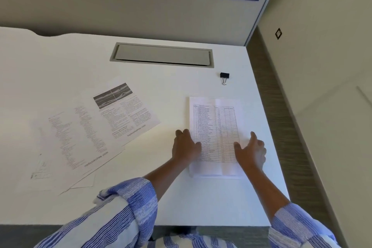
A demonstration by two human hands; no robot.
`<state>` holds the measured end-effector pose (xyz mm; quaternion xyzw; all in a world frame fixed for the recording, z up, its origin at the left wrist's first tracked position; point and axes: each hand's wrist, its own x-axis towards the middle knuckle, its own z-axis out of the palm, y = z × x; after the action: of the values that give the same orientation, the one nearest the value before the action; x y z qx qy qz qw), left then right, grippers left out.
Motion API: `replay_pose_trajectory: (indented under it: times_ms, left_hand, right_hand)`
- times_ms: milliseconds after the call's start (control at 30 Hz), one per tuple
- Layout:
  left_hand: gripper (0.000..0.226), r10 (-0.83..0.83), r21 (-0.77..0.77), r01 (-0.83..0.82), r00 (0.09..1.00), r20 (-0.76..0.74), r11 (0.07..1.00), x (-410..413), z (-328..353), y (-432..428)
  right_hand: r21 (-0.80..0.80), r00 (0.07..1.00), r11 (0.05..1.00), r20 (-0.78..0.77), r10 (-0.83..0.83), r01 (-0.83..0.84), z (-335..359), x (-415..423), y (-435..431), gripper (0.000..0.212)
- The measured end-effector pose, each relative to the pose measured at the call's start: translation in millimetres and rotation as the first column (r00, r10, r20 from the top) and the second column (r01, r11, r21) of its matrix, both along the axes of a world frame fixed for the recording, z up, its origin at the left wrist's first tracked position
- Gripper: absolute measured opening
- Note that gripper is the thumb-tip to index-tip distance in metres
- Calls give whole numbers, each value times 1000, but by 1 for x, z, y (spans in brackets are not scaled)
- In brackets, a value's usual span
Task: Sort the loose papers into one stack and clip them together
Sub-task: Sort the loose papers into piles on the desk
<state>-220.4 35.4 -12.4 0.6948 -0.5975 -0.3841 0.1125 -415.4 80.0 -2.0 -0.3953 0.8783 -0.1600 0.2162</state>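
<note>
Nearest the viewer, two striped sleeves [128, 207] reach over the white desk [161, 203]. Both hands are open, with fingers extended and nothing gripped. The left hand [186, 146] lies flat on the left margin of the table sheet [215, 119]. The right hand [250, 150] stands at the right margin, thumb on the paper. This bracketing probably squares the sheet edges, so the pile starts straight. More than one edge shows at its near end, so it may hold several sheets.

At 9 o'clock from this sheet, the loose papers [90, 133] lie fanned and overlapping, well apart from it and not yet gathered. At 12 o'clock, just beyond the far edge, the binder clip [224, 77] rests unused, near enough to be picked up once stacking is complete. Farther, at 11 o'clock, a grey cable hatch [162, 54] sits in the desk.
</note>
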Motion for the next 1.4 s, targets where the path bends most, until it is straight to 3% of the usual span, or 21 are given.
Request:
replay_pose_trajectory:
  times_ms: [433, 567, 667, 767, 867, 967, 1100, 1233, 1300, 1400]
  left_hand:
    - [50, 72, -27, -72, 997, -22, 997, 29, -2, -4]
    - [62, 94, -21, -95, 994, -60, 995, 53, 0, -7]
    - [63, 125, -43, -129, 989, -86, 991, 78, 4, -13]
    - [56, 195, -91, -206, 974, -114, 974, 112, 7, -17]
    - [52, 287, -146, -301, 952, -108, 942, 154, 9, -19]
    - [51, 388, -192, -392, 920, -59, 900, 198, 9, -16]
    - [53, 524, -211, -507, 851, 30, 836, 255, 5, -9]
    - [59, 636, -208, -613, 769, 69, 763, 318, 1, -7]
    - [72, 565, -182, -542, 818, 108, 820, 340, 1, -5]
    - [112, 250, -42, -247, 938, 240, 968, 376, 2, 3]
  right_hand:
    - [-35, 996, 997, 60, 67, -65, -5, 30, -14, 63]
    - [-78, 999, 996, 13, 45, -44, 2, 48, -18, 65]
    - [-247, 983, 951, -53, 176, -184, 8, 68, -25, 58]
    - [-342, 934, 883, 43, 355, -320, 13, 106, -40, 45]
    - [-296, 882, 866, 129, 454, -403, 13, 155, -60, 43]
    - [-179, 838, 841, 115, 533, -510, 5, 202, -79, 56]
    - [21, 855, 855, -21, 518, -518, -1, 247, -98, 74]
    - [109, 837, 856, -177, 517, -506, -6, 280, -113, 85]
    - [149, 841, 865, -203, 502, -480, -6, 282, -119, 88]
    - [165, 857, 871, -170, 487, -463, -8, 294, -127, 85]
